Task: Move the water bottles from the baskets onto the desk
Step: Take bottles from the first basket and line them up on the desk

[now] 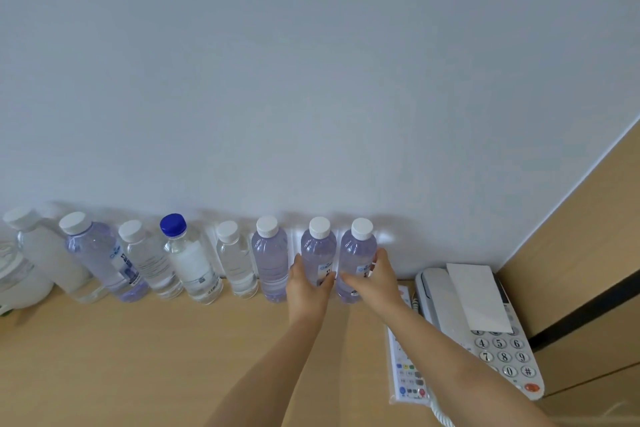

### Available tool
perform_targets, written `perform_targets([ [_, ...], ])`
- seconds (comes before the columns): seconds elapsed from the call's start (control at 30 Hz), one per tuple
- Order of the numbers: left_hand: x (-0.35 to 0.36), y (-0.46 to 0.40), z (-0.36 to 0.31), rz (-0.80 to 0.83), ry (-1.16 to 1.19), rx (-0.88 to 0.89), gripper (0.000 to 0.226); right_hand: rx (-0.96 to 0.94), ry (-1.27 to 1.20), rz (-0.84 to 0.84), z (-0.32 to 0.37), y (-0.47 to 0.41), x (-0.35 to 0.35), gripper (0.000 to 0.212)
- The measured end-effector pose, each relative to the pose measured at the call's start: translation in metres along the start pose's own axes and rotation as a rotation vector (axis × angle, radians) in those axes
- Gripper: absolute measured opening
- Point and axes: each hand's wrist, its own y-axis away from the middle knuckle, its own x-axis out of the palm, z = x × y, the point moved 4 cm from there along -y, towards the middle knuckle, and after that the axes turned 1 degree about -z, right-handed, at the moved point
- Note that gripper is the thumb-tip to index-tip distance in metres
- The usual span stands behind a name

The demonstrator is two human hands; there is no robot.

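We set two water bottles at the right end of a row along the wall [311,80]. Our left hand [306,282] curls round the lower body of the second bottle from the right [318,253], and our right hand [375,279] wraps the rightmost bottle [358,253], fingers reaching round its far side. Both bottles stand upright on the desk [173,357], just beside each other and close against the wall; whether their bases bear full weight yet, we cannot tell.

The row is tight, and that is where we judge the risk lies. The left-hand bottle sits just beside a third tinted bottle [270,256]; a sideways nudge as we let go could tip it, and a fall there might carry on down the line past the blue-capped bottle [188,256] towards the bottles at the far left. On the right, our forearm crosses above a remote control [403,367] and passes near a desk telephone [485,329], so drawing the arm back low could drag either one.

Both arms reach forward nearly straight from the bottom of the frame, converging, wrists level, palms turned inward towards each other. The baskets are out of view, so we cannot say how many bottles remain to be moved.
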Motion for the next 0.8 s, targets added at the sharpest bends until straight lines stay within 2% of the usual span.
perform_targets([
  [0.07,0.000,0.002,-0.001,-0.010,-0.040,-0.054,0.060,0.005,0.030,0.008,0.004,0.005,0.000,0.054],
  [0.2,-0.006,0.008,-0.005,-0.018,-0.147,-0.098,0.054,-0.017,0.148,-0.012,0.011,0.016,-0.006,0.095],
  [0.27,-0.006,0.015,-0.009,-0.013,-0.153,-0.089,0.048,-0.035,0.207,-0.041,0.016,0.024,-0.013,0.100],
  [0.43,-0.024,0.050,-0.023,-0.059,-0.220,0.004,0.033,-0.266,0.351,-0.145,0.031,0.054,-0.033,0.071],
  [0.57,-0.064,0.081,-0.035,-0.094,-0.442,0.183,0.025,-0.525,0.672,-0.073,0.046,0.085,-0.036,0.055],
  [0.63,-0.090,0.094,-0.033,-0.117,-0.626,0.270,0.029,-0.603,0.786,-0.023,0.051,0.101,-0.031,0.048],
  [0.7,-0.118,0.112,-0.029,-0.137,-0.761,0.287,0.039,-0.671,0.872,0.051,0.055,0.119,-0.019,0.037],
  [0.8,-0.160,0.146,-0.022,-0.185,-0.733,0.189,0.047,-0.800,0.978,0.165,0.060,0.156,0.005,0.035],
])
